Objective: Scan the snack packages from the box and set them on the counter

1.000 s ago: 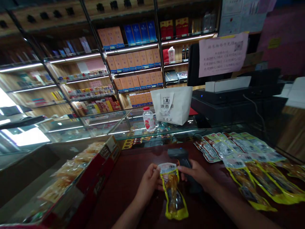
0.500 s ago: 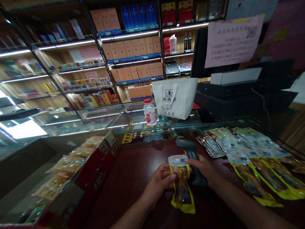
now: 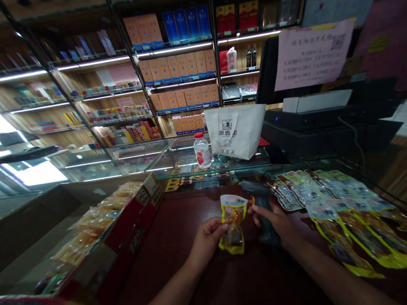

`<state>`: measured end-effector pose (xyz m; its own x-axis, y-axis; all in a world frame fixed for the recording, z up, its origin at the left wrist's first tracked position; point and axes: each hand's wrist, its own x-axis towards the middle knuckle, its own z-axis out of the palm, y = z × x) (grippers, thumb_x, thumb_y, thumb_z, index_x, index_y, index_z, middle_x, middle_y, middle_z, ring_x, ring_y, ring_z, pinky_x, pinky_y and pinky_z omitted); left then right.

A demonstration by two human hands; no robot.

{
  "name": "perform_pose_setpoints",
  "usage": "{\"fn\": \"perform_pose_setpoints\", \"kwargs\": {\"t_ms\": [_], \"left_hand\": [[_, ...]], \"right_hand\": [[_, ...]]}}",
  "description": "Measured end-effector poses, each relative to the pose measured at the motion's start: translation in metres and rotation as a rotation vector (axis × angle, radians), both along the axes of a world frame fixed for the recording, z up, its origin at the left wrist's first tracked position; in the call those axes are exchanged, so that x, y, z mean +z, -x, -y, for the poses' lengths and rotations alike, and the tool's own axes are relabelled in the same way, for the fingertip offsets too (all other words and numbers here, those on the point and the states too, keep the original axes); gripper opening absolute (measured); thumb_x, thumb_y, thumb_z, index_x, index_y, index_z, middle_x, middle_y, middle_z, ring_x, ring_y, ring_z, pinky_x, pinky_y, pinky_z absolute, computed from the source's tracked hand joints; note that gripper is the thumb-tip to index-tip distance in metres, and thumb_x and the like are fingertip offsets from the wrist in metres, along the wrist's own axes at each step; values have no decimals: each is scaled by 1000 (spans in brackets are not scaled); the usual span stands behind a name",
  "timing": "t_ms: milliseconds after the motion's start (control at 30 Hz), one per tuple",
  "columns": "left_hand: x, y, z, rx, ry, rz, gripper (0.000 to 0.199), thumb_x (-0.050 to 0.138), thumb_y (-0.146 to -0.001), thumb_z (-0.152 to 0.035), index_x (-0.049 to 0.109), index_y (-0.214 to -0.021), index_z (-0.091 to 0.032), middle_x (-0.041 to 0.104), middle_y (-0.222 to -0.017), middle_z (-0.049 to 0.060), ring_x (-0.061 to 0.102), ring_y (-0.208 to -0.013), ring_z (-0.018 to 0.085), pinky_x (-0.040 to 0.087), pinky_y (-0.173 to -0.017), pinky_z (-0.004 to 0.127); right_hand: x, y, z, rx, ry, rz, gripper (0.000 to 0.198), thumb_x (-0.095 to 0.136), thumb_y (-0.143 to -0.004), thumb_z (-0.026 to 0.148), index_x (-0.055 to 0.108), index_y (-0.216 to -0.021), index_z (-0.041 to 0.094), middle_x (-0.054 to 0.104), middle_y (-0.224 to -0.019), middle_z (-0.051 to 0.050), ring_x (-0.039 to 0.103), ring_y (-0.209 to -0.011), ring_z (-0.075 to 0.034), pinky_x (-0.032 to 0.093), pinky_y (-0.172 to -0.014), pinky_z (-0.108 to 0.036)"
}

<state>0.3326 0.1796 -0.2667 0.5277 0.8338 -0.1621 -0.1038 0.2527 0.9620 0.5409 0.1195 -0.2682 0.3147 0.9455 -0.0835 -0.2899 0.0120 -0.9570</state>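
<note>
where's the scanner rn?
Head view, lower half, right of centre: the dark scanner is in the right hand, between the yellow-edged packet in the left hand and the laid-out packets further right.

A red-capped bottle stands beside a white bag on a glass counter.

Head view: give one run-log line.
left hand: holds yellow-edged pouch; right hand: holds barcode scanner; white tote bag: beside red-capped bottle

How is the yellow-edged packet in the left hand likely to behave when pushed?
The packet probably feels slippery: its surface is glossy. Its pale top strip may flop, looking thin and flat. Its body is likely firmer, since lumpy brown contents show through.
</note>
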Motion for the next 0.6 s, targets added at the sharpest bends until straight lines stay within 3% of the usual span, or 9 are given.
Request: {"fn": "perform_pose_setpoints", "kwargs": {"t_ms": [100, 233, 367, 600], "left_hand": [[-2, 5, -13, 152, -21, 13, 36, 84, -62, -43, 74, -82, -14, 74, -79, 6, 62, -63, 15, 48, -62, 23], [-6, 11, -25, 289, -36, 7, 35, 83, -63, -41, 75, -83, -14, 73, -78, 5, 62, -62, 15, 48, -60, 22], [-5, 11, -26, 346, -34, -4, 35, 83, -63, -39, 76, -86, -13, 74, -81, 6, 62, -61, 14, 48, -59, 22], [-9, 11, -28, 381, -24, -25, 41, 85, -59, -41, 77, -88, -13, 75, -83, 8, 66, -68, 19, 50, -60, 24]], "right_hand": [[2, -2, -1, 6, -29, 29, 54, 79, -71, 57, 62, -103, 16, 69, -78, -3, 56, -52, -13, 44, -47, -23], [8, 1, 2, 42, -40, 56, 49, 71, -78, 59, 63, -99, 15, 66, -73, -2, 57, -51, -13, 44, -48, -24], [9, 8, 7, 103, -35, 128, 43, 65, -82, 58, 61, -94, 16, 64, -73, -1, 57, -50, -14, 43, -49, -26], [5, 12, 11, 125, -44, 470, 36, 53, -90, 53, 59, -82, 19, 61, -59, 1, 58, -51, -16, 43, -52, -27]]}}
